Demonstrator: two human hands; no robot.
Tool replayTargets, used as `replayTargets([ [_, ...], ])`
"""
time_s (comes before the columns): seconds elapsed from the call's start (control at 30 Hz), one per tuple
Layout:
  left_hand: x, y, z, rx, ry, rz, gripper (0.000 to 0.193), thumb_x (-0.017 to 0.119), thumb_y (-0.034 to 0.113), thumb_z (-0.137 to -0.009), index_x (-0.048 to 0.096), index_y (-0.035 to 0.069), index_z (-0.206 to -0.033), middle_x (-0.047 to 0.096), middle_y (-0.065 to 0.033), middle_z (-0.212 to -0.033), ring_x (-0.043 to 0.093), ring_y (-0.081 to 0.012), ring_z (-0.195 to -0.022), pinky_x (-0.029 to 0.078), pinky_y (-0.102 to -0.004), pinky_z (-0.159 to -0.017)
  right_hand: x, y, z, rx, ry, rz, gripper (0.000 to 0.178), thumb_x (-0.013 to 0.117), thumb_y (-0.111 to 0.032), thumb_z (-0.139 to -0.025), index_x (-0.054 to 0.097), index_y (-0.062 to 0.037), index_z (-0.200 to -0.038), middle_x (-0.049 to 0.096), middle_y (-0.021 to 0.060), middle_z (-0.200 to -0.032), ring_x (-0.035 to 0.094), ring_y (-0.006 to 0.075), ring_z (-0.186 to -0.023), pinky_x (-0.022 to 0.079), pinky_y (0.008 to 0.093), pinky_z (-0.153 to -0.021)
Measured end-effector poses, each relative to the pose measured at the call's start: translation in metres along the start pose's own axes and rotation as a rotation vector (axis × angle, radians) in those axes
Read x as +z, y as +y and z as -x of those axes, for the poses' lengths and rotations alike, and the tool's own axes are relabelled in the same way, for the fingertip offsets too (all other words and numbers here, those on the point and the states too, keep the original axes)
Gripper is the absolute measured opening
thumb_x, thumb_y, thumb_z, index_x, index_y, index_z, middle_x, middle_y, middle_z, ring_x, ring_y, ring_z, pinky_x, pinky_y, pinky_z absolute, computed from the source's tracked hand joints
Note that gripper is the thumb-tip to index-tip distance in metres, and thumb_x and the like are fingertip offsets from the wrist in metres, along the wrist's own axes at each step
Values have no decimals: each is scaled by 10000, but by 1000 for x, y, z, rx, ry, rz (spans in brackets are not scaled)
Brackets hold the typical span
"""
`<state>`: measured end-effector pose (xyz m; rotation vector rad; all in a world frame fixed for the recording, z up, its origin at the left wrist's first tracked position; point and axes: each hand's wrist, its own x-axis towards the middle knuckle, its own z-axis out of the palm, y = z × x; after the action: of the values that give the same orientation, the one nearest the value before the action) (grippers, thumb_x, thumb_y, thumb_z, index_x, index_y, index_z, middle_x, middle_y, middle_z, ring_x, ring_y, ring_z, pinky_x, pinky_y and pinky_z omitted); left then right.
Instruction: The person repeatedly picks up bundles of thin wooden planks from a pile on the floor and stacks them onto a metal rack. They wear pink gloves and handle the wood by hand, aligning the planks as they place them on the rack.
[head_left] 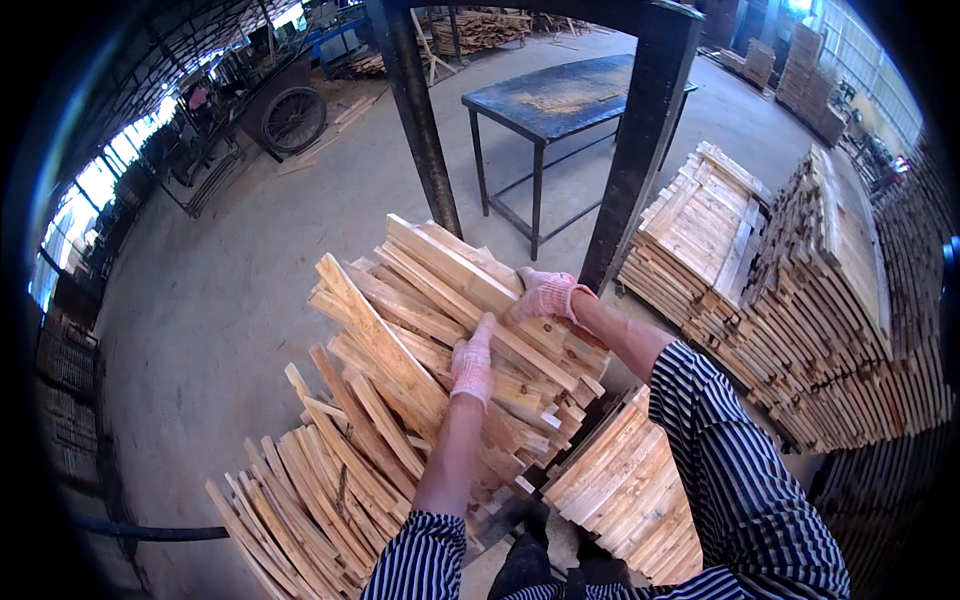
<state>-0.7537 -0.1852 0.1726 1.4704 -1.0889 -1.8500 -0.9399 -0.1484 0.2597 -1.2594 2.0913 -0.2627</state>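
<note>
In front of me lies a tall heap of loose wooden slats (435, 318), stacked at uneven angles. My right hand (545, 297), in a pinkish-white knit glove, is closed over the edge of a pale, straight wooden slat (450, 262) on top of the heap. Beside it, my left hand (473, 365), gloved the same way, rests against the slats with its visible fingers stretched forward. Some of its fingers are hidden by its own side. Toward the lower left, thinner curved wood strips (320, 495) fan out next to the heap.
A stack of boards (635, 490) stands below my right forearm. Larger board stacks (790, 310) rise at the right. A black metal post (650, 140) stands just beyond the heap, with a dark metal table (550, 95) behind it. A wheeled cart (290, 115) is at the far left.
</note>
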Motion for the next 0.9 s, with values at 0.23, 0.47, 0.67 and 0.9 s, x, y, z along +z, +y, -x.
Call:
replayTargets([
  [0.23,-46,-18,80,261,-334,-337,511,500,200,-1034,457,18,-1509,581,-156,-1428,540,-291,-1315,418,-366,-1137,29,43,74,-132,-138,-201,1039,829,-622,-721,465,-10,-1478,690,203,-1224,674,275,-1107,558,404,-927],
  [0.47,-20,-83,144,234,-391,-397,548,461,280,-1036,420,117,-1557,507,-226,-1484,505,-328,-1357,396,-390,-1158,135,121,141,29,-28,-587,1173,843,-671,-702,359,1,-1533,651,247,-1290,642,311,-1184,531,409,-980],
  [0.67,-52,-122,163,413,-570,-549,524,427,251,-1052,426,80,-1547,516,-180,-1498,514,-306,-1361,418,-382,-1152,148,142,217,61,-310,-757,1224,844,-669,-703,317,46,-1545,606,249,-1367,571,318,-1298,446,394,-1089],
  [0.9,-55,-208,189,436,-760,-498,477,398,184,-1055,467,34,-1502,551,-115,-1482,534,-265,-1348,437,-379,-1155,155,154,261,3,-49,-634,985,838,-560,-715,488,57,-1398,666,259,-1242,636,333,-1197,489,404,-1022],
])
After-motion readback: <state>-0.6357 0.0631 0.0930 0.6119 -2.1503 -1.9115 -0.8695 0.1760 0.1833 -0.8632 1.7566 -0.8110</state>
